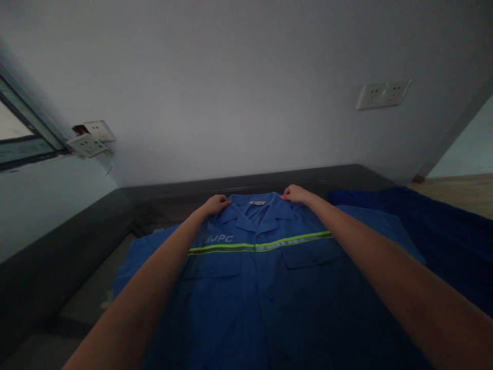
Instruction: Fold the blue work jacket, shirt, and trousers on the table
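A blue work jacket (255,277) lies spread out front side up, its collar toward the wall. It has a yellow-green and silver stripe across the chest, two flap pockets, white letters on the left side and a white label inside the neck. My left hand (216,204) pinches the cloth at the left end of the collar. At the right end, my right hand (296,195) grips the cloth in the same way. Both arms reach over the jacket and cover parts of its sleeves. The lower part of the jacket is dark and runs out of view.
Under the jacket is a dark surface with a raised dark rim (231,181) along the wall. Darker blue cloth (435,226) lies at the right. Sockets (384,95) sit on the right of the wall; another socket plate (88,145) hangs loose by the window at left.
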{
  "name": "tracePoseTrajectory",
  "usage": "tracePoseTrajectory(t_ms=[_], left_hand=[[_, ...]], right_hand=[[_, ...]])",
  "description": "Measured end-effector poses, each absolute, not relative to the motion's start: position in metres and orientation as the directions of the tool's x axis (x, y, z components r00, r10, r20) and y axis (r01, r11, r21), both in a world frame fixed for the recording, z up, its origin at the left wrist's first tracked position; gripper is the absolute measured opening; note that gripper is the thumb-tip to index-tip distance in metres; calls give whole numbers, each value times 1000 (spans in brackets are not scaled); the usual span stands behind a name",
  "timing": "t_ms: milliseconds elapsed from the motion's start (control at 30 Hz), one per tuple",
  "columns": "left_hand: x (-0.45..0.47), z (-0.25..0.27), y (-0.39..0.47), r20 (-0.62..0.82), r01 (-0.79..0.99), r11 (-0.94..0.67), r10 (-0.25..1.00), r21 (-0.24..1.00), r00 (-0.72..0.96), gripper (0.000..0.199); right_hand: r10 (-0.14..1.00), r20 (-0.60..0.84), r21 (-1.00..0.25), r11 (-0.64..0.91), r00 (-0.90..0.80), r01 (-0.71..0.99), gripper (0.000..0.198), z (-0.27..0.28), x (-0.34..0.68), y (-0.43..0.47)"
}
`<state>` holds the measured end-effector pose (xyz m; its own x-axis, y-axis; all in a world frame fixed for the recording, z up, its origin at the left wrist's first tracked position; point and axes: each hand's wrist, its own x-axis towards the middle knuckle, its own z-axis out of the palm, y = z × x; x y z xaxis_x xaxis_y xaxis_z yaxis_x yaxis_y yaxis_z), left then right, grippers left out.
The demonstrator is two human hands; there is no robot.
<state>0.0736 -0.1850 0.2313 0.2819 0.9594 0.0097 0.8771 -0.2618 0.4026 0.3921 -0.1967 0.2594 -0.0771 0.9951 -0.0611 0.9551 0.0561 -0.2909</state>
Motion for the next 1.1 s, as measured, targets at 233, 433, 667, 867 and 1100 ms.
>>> tracePoseTrajectory(t_ms=[233, 433, 667, 867, 1100], left_hand=[[88, 217, -193, 292, 864, -312, 935, 395, 204, 23], [101, 204, -212, 256, 959, -147, 963, 242, 83, 28], [109, 212, -223, 479, 980, -195, 864, 37, 154, 37], [123, 205, -220, 352, 856, -517, 802, 1, 483, 34], [128, 184, -216, 204, 882, -462, 876, 91, 438, 49]], right_hand=[[980, 185, -264, -17, 68, 964, 29, 240, 376, -215], [967, 253, -67, -10, 27, 998, 33, 224, 365, -230], [887, 450, -45, 141, -106, 989, 26, 229, 370, -230], [837, 331, 31, 452, -436, 892, 33, 222, 366, -231], [912, 267, 102, 295, -312, 950, 38, 218, 369, -239]])
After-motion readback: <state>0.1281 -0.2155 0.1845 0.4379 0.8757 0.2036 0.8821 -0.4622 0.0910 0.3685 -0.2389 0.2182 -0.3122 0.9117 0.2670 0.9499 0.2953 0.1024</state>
